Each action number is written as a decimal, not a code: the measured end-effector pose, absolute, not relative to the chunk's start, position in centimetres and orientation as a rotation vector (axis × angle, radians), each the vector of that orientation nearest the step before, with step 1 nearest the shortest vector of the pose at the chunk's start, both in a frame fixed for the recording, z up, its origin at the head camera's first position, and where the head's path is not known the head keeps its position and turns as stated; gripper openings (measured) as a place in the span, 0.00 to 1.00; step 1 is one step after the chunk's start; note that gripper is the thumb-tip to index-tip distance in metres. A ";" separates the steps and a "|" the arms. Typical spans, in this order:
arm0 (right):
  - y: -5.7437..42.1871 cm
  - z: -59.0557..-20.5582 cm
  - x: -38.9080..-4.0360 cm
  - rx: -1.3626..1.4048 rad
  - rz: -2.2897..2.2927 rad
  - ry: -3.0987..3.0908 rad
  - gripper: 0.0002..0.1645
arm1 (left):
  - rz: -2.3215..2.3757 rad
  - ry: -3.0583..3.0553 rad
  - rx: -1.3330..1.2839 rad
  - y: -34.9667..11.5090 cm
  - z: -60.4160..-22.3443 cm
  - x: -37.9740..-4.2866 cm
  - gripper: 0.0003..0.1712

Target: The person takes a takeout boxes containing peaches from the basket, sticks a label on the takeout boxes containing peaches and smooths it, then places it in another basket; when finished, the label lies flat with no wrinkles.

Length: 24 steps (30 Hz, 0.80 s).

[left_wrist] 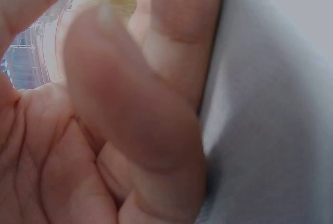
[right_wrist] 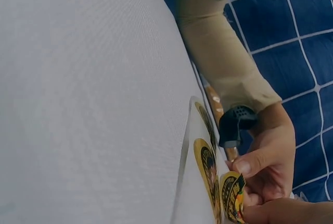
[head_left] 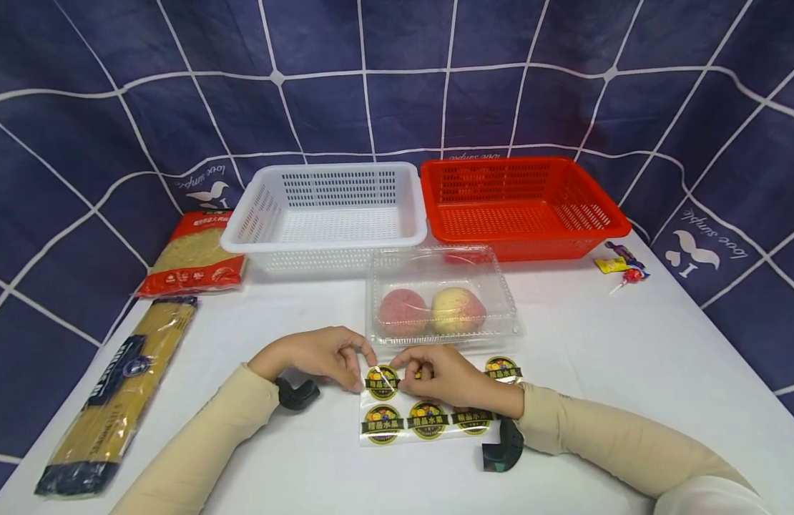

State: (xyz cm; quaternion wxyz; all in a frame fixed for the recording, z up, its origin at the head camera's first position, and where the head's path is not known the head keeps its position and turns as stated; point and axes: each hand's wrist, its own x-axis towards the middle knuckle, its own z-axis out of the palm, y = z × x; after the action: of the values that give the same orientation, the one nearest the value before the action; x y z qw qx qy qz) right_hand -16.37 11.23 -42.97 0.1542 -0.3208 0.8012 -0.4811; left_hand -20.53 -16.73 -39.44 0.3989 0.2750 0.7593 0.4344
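A sheet of round black-and-gold fruit stickers (head_left: 405,433) lies on the white table in the head view. My left hand (head_left: 322,354) holds the sheet's far left corner, its thumb and forefinger bent at the edge. From the other side, my right hand (head_left: 451,378) grips the same part with bent fingers, around the corner sticker (head_left: 382,383). That sticker (right_wrist: 230,195) stands tilted up from the rest in the right wrist view, between the hands. Curled fingers (left_wrist: 125,94) fill much of the left wrist view. Just beyond the hands, a clear plastic box (head_left: 445,265) holds two peaches (head_left: 458,311).
A white basket (head_left: 326,247) and a red basket (head_left: 526,247) stand at the back. Left lie a red-edged food bag (head_left: 194,250) and a long pasta pack (head_left: 120,393). Several wrapped sweets (head_left: 622,265) are at the far right.
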 end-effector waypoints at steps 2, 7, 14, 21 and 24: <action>11.2 -43.0 -16.3 -0.903 -1.403 2.288 0.13 | 1.100 1.927 0.704 -16.7 -39.5 -20.5 0.21; 11.1 -42.9 -16.1 -0.879 -1.442 2.277 0.09 | 1.103 1.929 0.717 -16.6 -39.5 -20.5 0.21; 11.1 -42.7 -16.0 -0.860 -1.461 2.246 0.03 | 1.111 1.905 0.738 -16.4 -39.6 -20.4 0.21; 11.2 -42.9 -16.1 -0.908 -1.483 2.238 0.07 | 1.120 1.889 0.740 -16.4 -39.6 -20.4 0.21; 11.2 -43.1 -16.1 -0.960 -1.472 2.243 0.08 | 1.121 1.892 0.743 -16.3 -39.7 -20.3 0.21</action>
State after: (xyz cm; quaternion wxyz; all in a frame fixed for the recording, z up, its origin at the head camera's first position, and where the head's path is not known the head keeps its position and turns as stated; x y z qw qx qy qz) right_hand -16.10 11.25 -43.10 0.1455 -0.3332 0.7789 -0.5111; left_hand -20.32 -16.32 -39.74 0.3989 0.2936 0.7474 0.4427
